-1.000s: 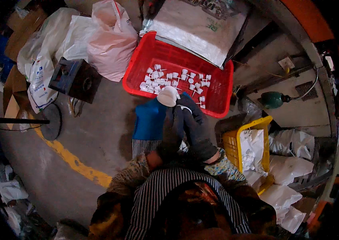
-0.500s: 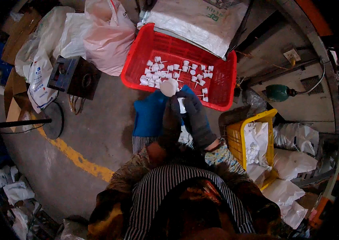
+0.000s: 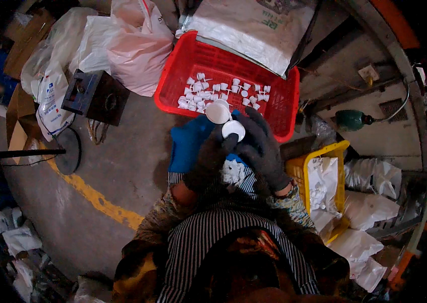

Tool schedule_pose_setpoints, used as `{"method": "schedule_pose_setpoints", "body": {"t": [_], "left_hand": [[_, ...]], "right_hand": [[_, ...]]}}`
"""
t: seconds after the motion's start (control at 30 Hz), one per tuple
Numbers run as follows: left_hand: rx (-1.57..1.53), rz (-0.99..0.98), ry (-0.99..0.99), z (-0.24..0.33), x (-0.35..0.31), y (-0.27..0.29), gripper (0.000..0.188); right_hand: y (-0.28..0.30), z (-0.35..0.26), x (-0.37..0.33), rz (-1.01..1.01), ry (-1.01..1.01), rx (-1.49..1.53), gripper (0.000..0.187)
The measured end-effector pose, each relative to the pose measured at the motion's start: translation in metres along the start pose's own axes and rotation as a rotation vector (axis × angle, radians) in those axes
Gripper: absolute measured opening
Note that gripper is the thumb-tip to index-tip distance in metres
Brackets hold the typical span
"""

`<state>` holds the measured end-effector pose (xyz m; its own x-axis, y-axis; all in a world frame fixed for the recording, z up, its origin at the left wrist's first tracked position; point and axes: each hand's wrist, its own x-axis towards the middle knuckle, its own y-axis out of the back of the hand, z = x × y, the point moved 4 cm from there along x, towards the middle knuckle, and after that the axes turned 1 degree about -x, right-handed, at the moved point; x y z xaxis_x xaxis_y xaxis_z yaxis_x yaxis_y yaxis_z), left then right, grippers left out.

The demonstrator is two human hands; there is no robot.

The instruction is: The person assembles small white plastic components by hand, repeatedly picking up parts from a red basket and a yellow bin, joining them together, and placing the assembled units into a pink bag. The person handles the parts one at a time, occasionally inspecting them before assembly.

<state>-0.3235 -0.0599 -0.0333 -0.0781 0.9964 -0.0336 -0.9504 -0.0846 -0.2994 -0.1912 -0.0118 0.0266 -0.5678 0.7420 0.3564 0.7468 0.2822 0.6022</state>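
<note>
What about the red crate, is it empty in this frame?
No, many small white pieces lie scattered inside the red crate.

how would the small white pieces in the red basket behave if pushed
At that size, the small white pieces are probably light; straight thin stems on several suggest stiff plastic. Rounded ends might roll, though stems would probably stop them.

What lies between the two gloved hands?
In the head view, a round white piece lies between the left hand and the right hand, a second piece just beyond.
</note>
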Motion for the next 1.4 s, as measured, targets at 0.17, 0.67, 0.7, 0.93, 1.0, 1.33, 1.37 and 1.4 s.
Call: {"method": "schedule_pose_setpoints", "body": {"t": [0.17,0.67,0.7,0.93,1.0,1.33,1.37,1.4], "left_hand": [[-0.181,-0.039,-0.014,0.017,-0.012,0.0,0.039],[-0.002,0.134,-0.071,0.023,-0.023,0.029,0.038],[0.038,0.119,-0.126,0.024,-0.022,0.031,0.039],[0.117,0.073,-0.321,0.034,-0.031,0.034,0.053],[0.253,0.074,-0.298,0.048,-0.029,0.041,0.052],[0.109,-0.06,-0.221,0.062,-0.023,0.047,0.042],[0.042,-0.095,-0.187,0.059,-0.021,0.045,0.044],[0.127,-0.087,-0.215,0.061,-0.023,0.044,0.046]], "right_hand": [[0.008,-0.014,0.0,-0.093,0.178,-0.325,0.045],[-0.01,-0.041,-0.003,0.064,0.196,-0.296,0.025],[-0.012,-0.041,-0.003,0.059,0.163,-0.299,0.025],[-0.012,-0.043,-0.002,0.041,0.055,-0.062,0.035],[-0.006,-0.047,0.006,0.029,0.06,-0.045,0.036],[0.0,-0.062,0.023,-0.06,0.035,-0.091,0.032],[0.001,-0.062,0.026,-0.054,-0.018,-0.051,0.031],[0.0,-0.061,0.028,-0.048,-0.071,-0.012,0.03]]}}
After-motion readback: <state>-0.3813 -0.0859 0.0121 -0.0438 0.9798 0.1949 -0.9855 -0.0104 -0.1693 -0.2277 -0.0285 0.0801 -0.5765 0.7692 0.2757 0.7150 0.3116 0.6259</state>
